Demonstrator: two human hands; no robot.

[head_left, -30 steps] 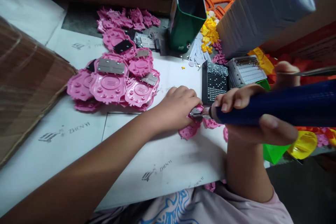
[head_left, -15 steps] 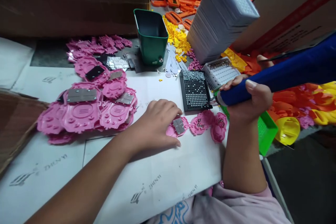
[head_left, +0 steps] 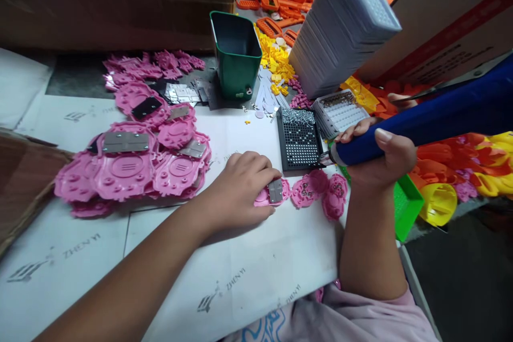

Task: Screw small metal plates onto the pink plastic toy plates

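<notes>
Two hands busy: my left hand (head_left: pixel 244 187) grips a small pink part (head_left: pixel 263 197) by its edges on the tabletop (head_left: pixel 236 283), grey plate (head_left: pixel 276 191) facing up. My right hand (head_left: pixel 379 166) is wrapped round a blue driver (head_left: pixel 441 112), tip by the black screw tray (head_left: pixel 301 144)'s near right corner; can't tell if touching. More pink pieces (head_left: pixel 334 196) just right, larger pink shells (head_left: pixel 124 171) piled left.

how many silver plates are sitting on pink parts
4: left plate, rear plate and right plate on the pink pile, one plate by the left hand. More may be hidden.
</notes>
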